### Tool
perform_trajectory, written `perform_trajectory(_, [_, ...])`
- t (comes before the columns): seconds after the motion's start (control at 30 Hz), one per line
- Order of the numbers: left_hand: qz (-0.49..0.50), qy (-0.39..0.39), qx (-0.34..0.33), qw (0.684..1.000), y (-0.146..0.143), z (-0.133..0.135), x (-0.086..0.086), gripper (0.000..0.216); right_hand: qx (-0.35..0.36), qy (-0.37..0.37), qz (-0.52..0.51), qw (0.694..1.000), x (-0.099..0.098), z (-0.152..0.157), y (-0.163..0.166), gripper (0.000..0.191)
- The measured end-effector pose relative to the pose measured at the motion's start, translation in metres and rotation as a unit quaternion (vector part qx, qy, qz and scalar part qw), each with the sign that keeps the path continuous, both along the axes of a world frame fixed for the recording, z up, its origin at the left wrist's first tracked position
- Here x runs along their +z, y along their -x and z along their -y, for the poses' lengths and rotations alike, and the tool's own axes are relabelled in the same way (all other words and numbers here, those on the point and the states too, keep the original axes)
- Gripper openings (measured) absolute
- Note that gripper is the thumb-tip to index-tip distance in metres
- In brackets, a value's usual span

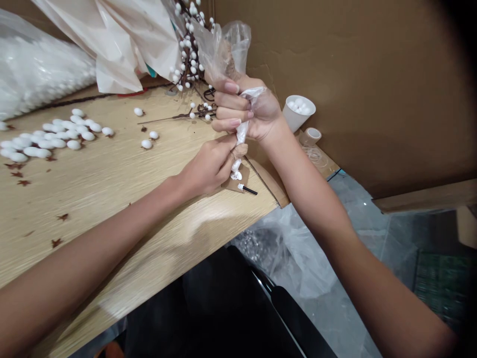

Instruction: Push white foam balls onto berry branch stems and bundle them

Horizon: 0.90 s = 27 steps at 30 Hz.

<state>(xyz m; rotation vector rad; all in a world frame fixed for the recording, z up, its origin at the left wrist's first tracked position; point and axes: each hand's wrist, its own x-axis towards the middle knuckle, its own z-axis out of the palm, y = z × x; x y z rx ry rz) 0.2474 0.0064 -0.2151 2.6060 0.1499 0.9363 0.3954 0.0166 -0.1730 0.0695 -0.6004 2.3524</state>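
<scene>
a craft workshop, judging by the table's [149,159] loose decorative berries [73,144].

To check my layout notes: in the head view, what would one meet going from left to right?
Cluster of egg-shaped white buds, bunch of white-berried branches, clear plastic bag in the right hand's grip, white paper cup.

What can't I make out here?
Head view:
Plastic bag, middle: partly hidden inside the right hand.
Left hand, lower fingers: hidden by the hand itself.
Bag of white pieces: cut by left edge.
Green thing, lower right: too dark and blurred to identify.
</scene>
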Motion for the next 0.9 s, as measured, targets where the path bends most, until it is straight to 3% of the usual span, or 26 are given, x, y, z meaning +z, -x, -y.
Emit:
perform_trajectory(0.17, [-0.001,0.006,-0.001,1.0,0.001,0.001,0.003,0.028,0.008,0.013,-0.01,1.0,-0.001,-0.003,0.0,0.051])
perform_trajectory(0.33, [-0.012,0.002,0.007,1.0,0.003,0.002,0.009,0.028,-0.053,-0.038,-0.011,0.998,0.0,0.001,0.003,0.048])
perform_trajectory(0.43, [-0.045,0.002,0.023,0.999,0.005,0.003,0.015,0.027,-0.081,-0.021,-0.006,0.997,0.001,0.003,0.004,0.046])
perform_trajectory(0.57, [-0.087,-0.008,0.041,0.995,0.007,0.005,0.024,0.025,-0.045,0.047,-0.004,0.998,0.001,0.002,0.002,0.045])
perform_trajectory(0.73, [-0.091,-0.017,0.05,0.994,0.009,0.008,0.032,0.023,-0.013,0.042,-0.054,0.998,-0.001,0.0,0.0,0.044])
perform_trajectory(0.9, [-0.079,-0.023,0.05,0.995,0.009,0.012,0.038,0.027,-0.03,0.072,-0.043,0.996,0.002,0.005,0.0,0.04])
